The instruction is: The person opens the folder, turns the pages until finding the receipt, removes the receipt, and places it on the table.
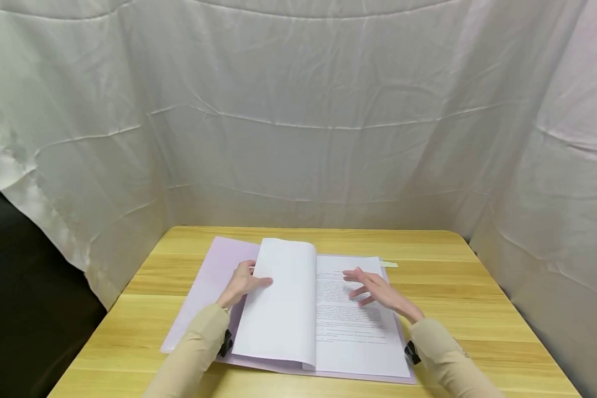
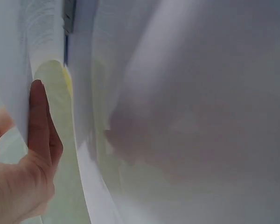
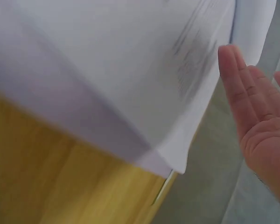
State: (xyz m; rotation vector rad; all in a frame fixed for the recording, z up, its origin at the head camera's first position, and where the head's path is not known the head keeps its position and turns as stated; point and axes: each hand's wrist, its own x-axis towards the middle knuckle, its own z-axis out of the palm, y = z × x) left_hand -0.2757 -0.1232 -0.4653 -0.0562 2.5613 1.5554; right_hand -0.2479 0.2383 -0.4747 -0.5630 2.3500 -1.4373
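A light purple folder (image 1: 201, 293) lies spread on the wooden table with white sheets inside. The turned sheets (image 1: 281, 309) fold over to the left, blank side up, and curve near the middle. My left hand (image 1: 242, 285) pinches their left edge, thumb on top and fingers underneath. In the left wrist view, those fingers (image 2: 39, 121) lie against the back of the paper. Over the printed page (image 1: 345, 323) on the right, my right hand (image 1: 378, 288) is held with fingers extended, gripping nothing. A metal clip strip (image 2: 68, 18) shows between the sheets.
A pale yellow-green tab (image 1: 389, 265) sticks out past the folder's upper right corner. Wooden tabletop (image 1: 477, 309) surrounds the folder. Grey cloth curtains (image 1: 328, 155) hang behind the table and at both sides, and a dark area (image 1: 25, 309) is at far left.
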